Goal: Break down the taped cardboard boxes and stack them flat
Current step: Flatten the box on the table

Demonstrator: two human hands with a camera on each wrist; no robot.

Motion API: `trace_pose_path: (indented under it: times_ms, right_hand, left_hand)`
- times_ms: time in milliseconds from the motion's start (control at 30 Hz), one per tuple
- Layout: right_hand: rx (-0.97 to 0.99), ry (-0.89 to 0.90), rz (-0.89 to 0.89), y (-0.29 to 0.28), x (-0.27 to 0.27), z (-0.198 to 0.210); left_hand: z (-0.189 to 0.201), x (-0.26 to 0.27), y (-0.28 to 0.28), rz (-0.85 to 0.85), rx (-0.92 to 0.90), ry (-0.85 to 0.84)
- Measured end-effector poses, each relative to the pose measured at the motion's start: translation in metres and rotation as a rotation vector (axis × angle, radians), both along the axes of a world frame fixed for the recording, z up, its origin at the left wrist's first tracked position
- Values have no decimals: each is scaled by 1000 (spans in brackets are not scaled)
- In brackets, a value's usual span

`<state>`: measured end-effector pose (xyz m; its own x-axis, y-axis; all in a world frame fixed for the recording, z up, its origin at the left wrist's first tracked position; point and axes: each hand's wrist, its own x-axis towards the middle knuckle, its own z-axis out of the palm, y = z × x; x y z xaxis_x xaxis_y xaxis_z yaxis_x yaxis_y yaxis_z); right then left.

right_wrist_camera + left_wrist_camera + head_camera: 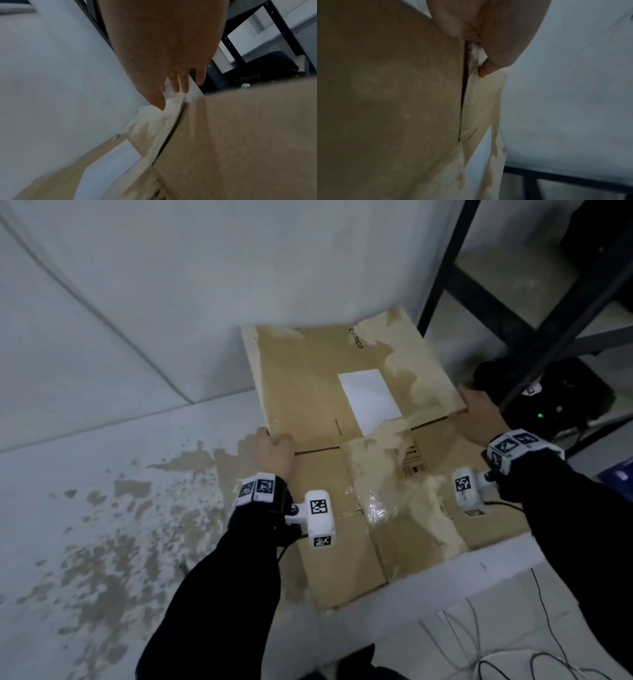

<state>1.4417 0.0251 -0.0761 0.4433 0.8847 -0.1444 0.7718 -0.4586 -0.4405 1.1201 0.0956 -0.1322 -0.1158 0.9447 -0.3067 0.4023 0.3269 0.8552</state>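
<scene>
On a white platform (472, 573) lies a flattened cardboard box (342, 529), brown and matte, its near panels streaked with pale torn paper and a crinkled patch of clear tape (376, 508). The far panel (308, 378) tilts up toward the wall (171, 285), bearing a white label (371, 398) and a small printed logo. The left hand (274, 455) pinches that panel's left corner, thumb on top. The right hand (479, 416) rests on its right corner, fingers nearly straight; whether it grips is unclear. Wrist views are blurred. The scuffed white floor (85, 525) shows brown patches. A black metal shelf (534, 313) stands beyond, partly cut off.
</scene>
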Motion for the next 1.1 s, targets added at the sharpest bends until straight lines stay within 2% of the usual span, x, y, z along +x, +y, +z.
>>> trace_pose_path:
  times_ms: [167,267,367,500,633,767,867,933,967,1000,1067,1100]
  right_hand:
    - [-204,110,112,-25,-5,-60]
    - [-445,149,54,-38,-8,-97]
    - [-429,113,69,-44,-14,-108]
    - [-423,116,71,-43,-8,-117]
    - [-366,88,65,-46,-12,-111]
    - [-198,86,21,-48,-25,-110]
    - [138,75,203,-59,-79,-106]
    - [250,210,414,-81,-134,-91]
    - [212,359,516,-93,-163,-83]
    - [90,540,618,-107,-190,-78]
    - [-320,856,835,-132,-239,-79]
    - [-552,924,931,-143,-259,-84]
  left_hand:
    - [-29,56,10,37,-8,70]
    - [-48,68,12,61,-11,165]
    - [-63,65,8,-40,-16,235]
    - [-68,54,12,-78,1,281]
    - [-58,35,-8,-140,-15,234]
    - [-54,3,-76,-138,-5,140]
    - [-54,-35,-151,13,24,43]
    - [-51,-61,-211,120,-45,-86]
    - [-52,-75,-241,168,-95,-142]
    - [-55,-88,-272,218,-144,-191]
    - [-68,-117,-331,333,-234,-257]
    - [-79,-130,-360,399,-285,-269]
